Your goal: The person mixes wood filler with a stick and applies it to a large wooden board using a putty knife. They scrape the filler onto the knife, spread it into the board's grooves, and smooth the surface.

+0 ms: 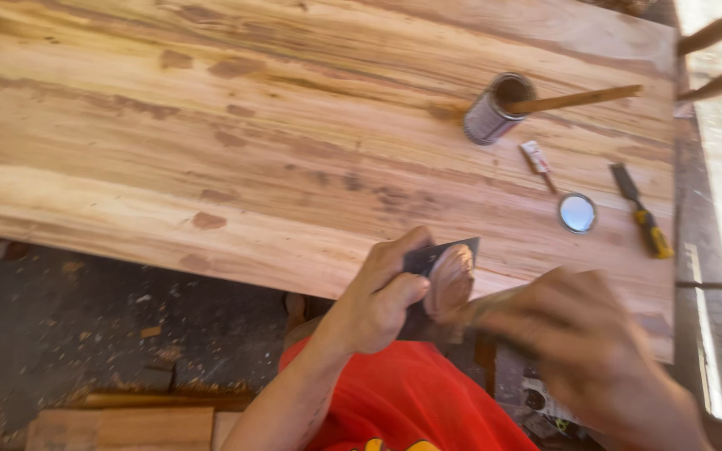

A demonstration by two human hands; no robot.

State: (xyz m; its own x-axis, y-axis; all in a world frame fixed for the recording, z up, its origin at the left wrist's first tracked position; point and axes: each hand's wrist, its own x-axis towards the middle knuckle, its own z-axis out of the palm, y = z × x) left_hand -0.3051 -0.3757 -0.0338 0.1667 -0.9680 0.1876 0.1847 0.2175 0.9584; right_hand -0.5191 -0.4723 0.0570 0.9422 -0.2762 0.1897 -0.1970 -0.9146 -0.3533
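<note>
Left hand (378,301) pinching a dark scraper (440,255) loaded with brown filler (451,280) — right hand (582,338) blurred, grip unclear; several patches (208,220) already filled on plank (294,125).

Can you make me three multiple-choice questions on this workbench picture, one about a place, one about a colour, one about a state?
1. Where does the round lid lie?
A. on the wooden slab
B. on the floor
C. inside the tin

2. What colour is the chisel handle?
A. blue
B. yellow
C. white

3. How is the tin can?
A. sealed
B. crushed
C. open, with a stick in it

Answers: 1 A, it rests on the slab between a small tube and the chisel. 2 B, the grip shows yellow. 3 C, the stick pokes from its open mouth.
</note>
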